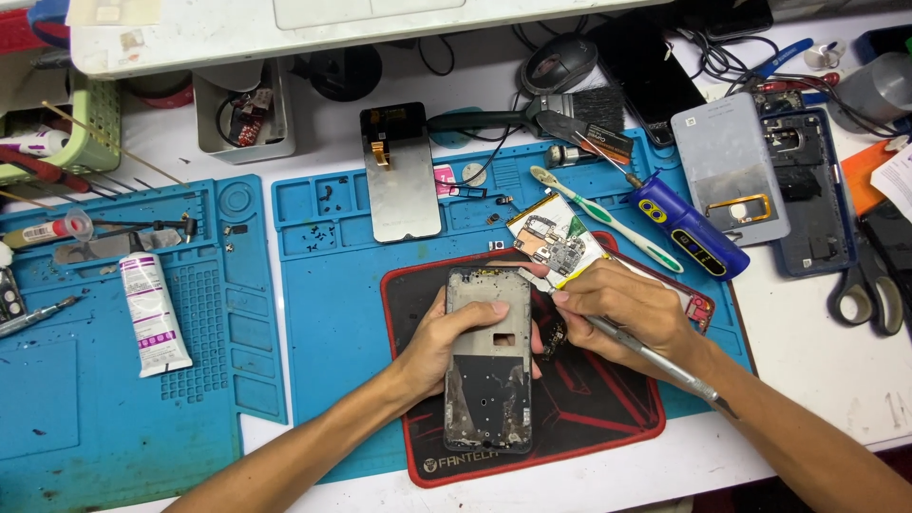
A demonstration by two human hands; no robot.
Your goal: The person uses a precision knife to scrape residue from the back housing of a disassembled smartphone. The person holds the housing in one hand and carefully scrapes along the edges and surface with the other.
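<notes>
My left hand (446, 337) grips the left edge of a bare grey phone frame (487, 380), thumb across its front. The frame lies upright on a black and red mat (608, 399). My right hand (622, 309) holds a thin metal tool (655, 356) like a pen, with its tip at the frame's upper right edge. A small dark part (553, 334) sits between the hands. Just above the right hand lies a phone body with its circuit board showing (556, 242).
Blue work mats (323, 304) cover the desk. On them lie a phone screen (403, 176), a white tube (152, 313), a toothbrush (608, 220) and a blue electric screwdriver (689, 228). More phone parts (807, 190), scissors (869, 294) and a brush (551, 112) sit to the right and back.
</notes>
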